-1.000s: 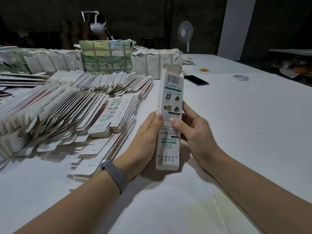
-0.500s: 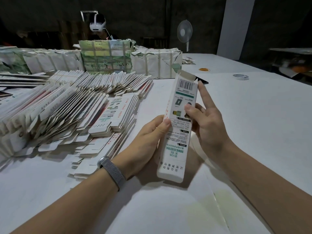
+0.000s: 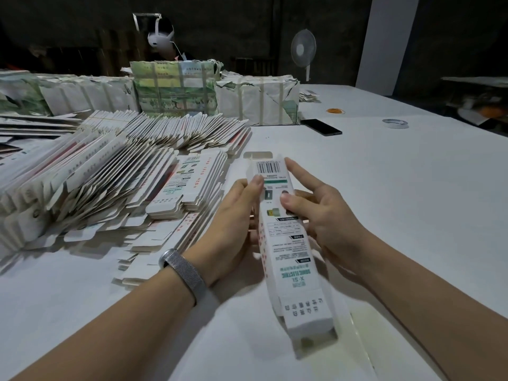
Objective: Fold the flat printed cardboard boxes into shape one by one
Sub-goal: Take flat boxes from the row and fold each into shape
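Head view: box [image 3: 286,243] held above worktop [image 3: 412,202] near its front edge, barcode end away, near flap open. Left hand [image 3: 233,229] grips box's left side, thumb on printed face. Right hand [image 3: 327,215] pinches right side, index finger straight along top edge. Flat boxes [image 3: 110,174] heaped on left half of worktop. Phone [image 3: 321,127], tape roll [image 3: 395,123] toward far edge.

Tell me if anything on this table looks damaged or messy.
Yes. The paper-wrapped bundles at the back are torn along their tops and sides. The flat boxes on the left have slumped into a loose fan rather than a neat stack. The box held in the left hand and right hand looks undamaged.
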{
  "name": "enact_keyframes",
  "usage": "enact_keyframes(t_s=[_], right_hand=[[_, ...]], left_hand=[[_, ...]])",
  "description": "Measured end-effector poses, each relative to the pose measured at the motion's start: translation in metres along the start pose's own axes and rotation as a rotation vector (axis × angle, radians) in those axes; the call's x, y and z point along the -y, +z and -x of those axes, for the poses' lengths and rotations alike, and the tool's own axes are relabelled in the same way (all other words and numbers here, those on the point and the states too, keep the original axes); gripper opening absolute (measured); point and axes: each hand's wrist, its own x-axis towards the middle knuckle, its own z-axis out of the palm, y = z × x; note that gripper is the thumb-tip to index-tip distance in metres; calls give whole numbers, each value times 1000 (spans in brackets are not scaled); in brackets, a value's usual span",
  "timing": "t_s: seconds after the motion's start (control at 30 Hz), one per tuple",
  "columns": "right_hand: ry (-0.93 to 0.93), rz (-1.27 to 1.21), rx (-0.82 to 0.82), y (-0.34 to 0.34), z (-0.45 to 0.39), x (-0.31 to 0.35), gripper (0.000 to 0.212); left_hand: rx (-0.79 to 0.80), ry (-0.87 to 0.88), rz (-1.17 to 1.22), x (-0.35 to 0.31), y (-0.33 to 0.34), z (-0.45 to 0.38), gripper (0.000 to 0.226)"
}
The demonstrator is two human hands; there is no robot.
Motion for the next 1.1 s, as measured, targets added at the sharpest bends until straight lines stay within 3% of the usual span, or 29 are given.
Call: enact_keyframes(t_s=[0.13, 0.27, 0.37, 0.5, 0.7, 1.1], right_hand=[[-39, 21, 14, -2, 0, 4, 65], [-46, 26, 1, -1, -1, 5, 63], [-50, 24, -11, 3, 1, 5, 63], [-70, 33, -38, 6, 2, 4, 63], [-113, 83, -70, 6, 1, 6, 65], [23, -16, 2, -1, -4, 6, 58]], left_hand=[[31, 60, 14, 1, 2, 5, 47], [11, 64, 21, 0, 3, 5, 60], [28, 87, 15, -2, 4, 7, 52], [36, 86, 16, -1, 4, 7, 64], [61, 80, 25, 0, 3, 6, 50], [105, 88, 10, 4, 4, 3, 38]])
